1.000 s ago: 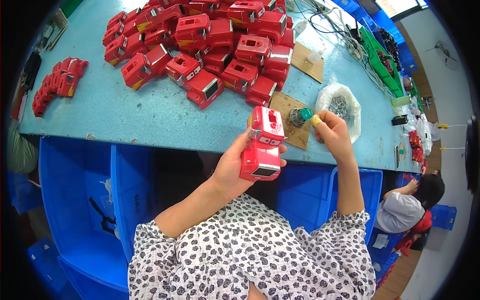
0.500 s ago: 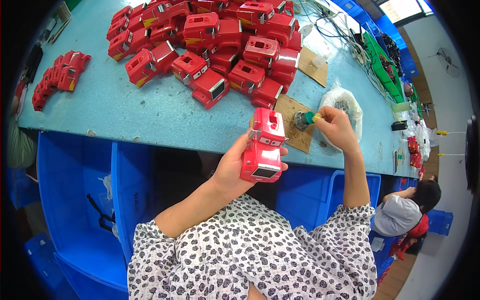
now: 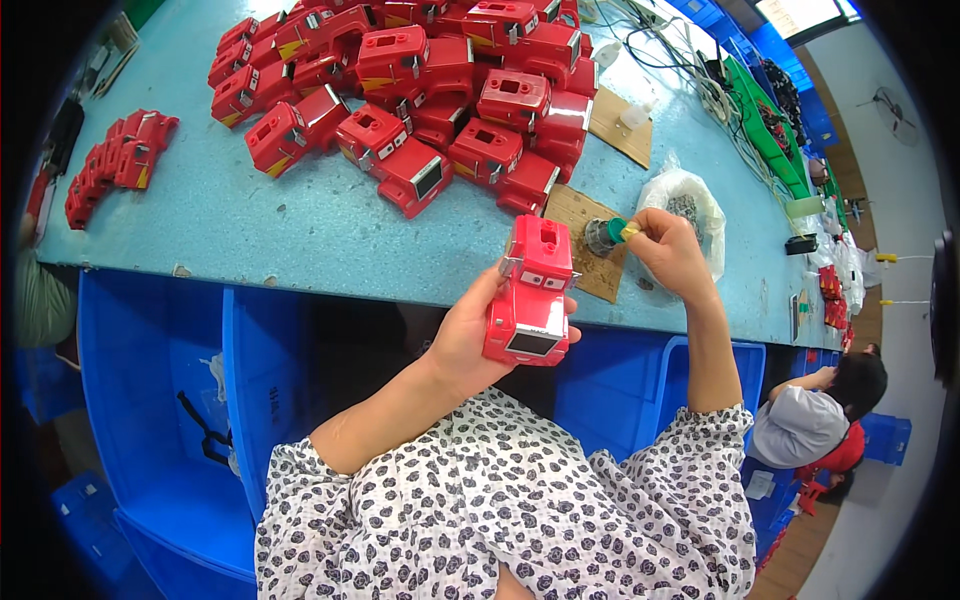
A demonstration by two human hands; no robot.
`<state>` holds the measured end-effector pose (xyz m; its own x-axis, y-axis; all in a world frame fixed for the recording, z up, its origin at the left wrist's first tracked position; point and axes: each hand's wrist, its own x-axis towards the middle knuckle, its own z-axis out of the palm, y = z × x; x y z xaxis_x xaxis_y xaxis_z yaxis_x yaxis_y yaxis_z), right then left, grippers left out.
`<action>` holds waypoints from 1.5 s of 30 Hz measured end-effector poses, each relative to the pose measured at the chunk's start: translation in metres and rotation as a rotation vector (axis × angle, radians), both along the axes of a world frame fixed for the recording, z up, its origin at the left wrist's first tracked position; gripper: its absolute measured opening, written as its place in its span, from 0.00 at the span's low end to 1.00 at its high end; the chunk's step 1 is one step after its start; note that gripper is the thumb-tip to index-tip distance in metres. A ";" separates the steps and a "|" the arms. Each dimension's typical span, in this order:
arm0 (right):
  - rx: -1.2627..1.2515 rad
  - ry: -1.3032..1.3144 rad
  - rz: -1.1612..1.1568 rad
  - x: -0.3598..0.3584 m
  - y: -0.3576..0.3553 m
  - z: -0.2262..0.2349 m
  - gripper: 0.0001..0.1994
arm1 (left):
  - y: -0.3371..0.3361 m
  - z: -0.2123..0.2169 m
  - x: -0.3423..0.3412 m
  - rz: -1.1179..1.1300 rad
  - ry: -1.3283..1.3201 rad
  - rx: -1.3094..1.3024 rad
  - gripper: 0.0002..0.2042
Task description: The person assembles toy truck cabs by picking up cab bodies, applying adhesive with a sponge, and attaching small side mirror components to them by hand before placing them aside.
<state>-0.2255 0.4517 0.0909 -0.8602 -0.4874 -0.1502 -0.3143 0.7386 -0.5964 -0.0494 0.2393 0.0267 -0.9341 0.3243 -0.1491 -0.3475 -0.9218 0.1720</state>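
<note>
My left hand [image 3: 462,335] is wrapped round a red toy truck cab [image 3: 530,310], its roof pointing away and its dark front panel toward me. The cab has a small square hole in the roof and painted eyes on the windscreen. To the right, my right hand [image 3: 670,250] pinches a small yellow piece [image 3: 630,232] at the green top of a small clear jar [image 3: 598,238]. How far the yellow piece reaches into the jar is hidden. Beneath the jar lies a stained brown board [image 3: 575,215] on the blue-green table.
A large heap of red truck cabs [image 3: 415,170] covers the far middle, and a short row of them [image 3: 122,158] lies far left. A plastic bag of small grey parts [image 3: 712,215] stands beyond my right hand. Blue bins [image 3: 165,400] sit below the table edge. A co-worker [image 3: 805,420] is at right.
The toy cab has turned slightly in my left hand, showing more of its front. My right hand stays at the jar. The whole view has shifted a little.
</note>
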 end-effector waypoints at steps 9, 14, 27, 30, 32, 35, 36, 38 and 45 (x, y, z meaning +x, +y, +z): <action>-0.454 -0.494 0.000 0.044 -0.012 0.033 0.02 | -0.002 -0.001 -0.002 0.034 0.025 -0.036 0.26; -0.448 -0.733 0.129 0.077 -0.035 0.039 0.02 | 0.000 0.005 -0.004 0.026 0.045 -0.071 0.26; -0.304 -0.651 0.176 0.089 -0.043 0.031 0.02 | 0.003 0.010 -0.002 0.101 -0.020 -0.136 0.22; -0.379 -0.735 0.160 0.087 -0.041 0.028 0.03 | 0.004 0.011 -0.001 0.123 -0.077 -0.158 0.21; -0.380 -0.778 0.188 0.081 -0.040 0.026 0.03 | 0.003 0.006 -0.001 0.081 -0.046 -0.126 0.21; -0.331 -0.784 0.235 0.077 -0.041 0.022 0.06 | 0.004 0.009 -0.001 0.097 -0.073 -0.121 0.21; -0.337 -0.784 0.223 0.076 -0.041 0.019 0.06 | 0.004 0.010 -0.001 0.097 -0.071 -0.119 0.21; -0.340 -0.785 0.215 0.077 -0.043 0.019 0.07 | 0.003 0.012 -0.002 0.108 -0.096 -0.155 0.21; -0.330 -0.818 0.132 0.079 -0.051 0.031 0.04 | -0.002 0.016 -0.002 0.132 -0.102 -0.126 0.23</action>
<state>-0.1465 0.4005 0.1221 -0.4788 -0.7022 -0.5270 0.2330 0.4771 -0.8474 -0.0513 0.2375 0.0429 -0.9454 0.1730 -0.2762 -0.2465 -0.9340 0.2588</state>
